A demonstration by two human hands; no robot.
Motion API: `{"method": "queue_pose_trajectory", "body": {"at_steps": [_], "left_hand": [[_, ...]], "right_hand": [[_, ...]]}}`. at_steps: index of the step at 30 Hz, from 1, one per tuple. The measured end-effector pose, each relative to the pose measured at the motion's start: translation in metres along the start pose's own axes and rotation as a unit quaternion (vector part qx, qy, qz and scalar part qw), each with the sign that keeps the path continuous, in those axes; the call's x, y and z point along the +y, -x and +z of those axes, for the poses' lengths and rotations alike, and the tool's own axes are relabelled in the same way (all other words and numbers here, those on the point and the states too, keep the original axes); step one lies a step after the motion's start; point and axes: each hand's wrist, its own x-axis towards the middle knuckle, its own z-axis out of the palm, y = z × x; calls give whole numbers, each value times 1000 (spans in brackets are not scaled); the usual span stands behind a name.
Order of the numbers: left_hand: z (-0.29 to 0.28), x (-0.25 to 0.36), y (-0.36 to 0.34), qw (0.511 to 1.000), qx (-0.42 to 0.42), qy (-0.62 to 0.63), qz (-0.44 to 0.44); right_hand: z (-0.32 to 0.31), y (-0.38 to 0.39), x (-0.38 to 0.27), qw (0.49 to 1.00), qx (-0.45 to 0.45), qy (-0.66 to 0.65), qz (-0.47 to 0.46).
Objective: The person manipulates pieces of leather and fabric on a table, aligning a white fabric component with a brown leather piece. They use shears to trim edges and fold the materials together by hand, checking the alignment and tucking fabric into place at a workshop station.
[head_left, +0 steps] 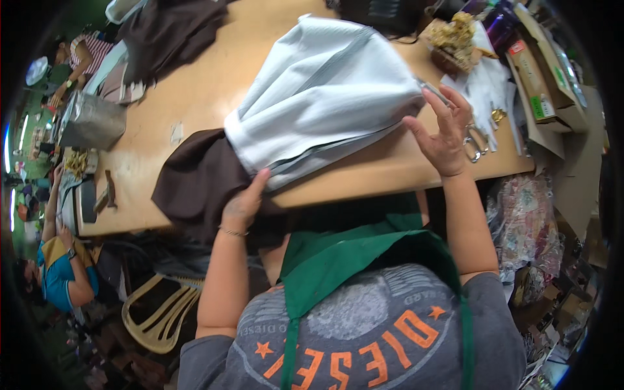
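Note:
A folded stack of pale grey fabric (325,91) lies on the wooden table (195,91), partly over a dark brown cloth (195,182) that hangs off the near edge. My left hand (242,205) grips the brown cloth at the table's edge, its thumb up against the grey stack's lower corner. My right hand (445,130) is spread with fingers apart, its fingertips touching the right edge of the grey stack. A pair of scissors (478,142) lies just right of that hand.
More dark brown cloth (169,32) lies at the back left beside a silver bag (94,120). Cardboard boxes (539,78), white pieces (487,88) and a basket (455,39) crowd the right end. Other people (62,273) sit to the left. A cream plastic chair (162,312) stands below.

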Motion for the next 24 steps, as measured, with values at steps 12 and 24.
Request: {"method": "queue_pose_trajectory", "body": {"at_steps": [12,24], "left_hand": [[-18,12,-26,881,324,220,265],[22,-37,-11,885,288,-237,277]], "right_hand": [[19,-71,-15,973,192,92,-90],[59,-29,36,901,-383,183,93]]}}
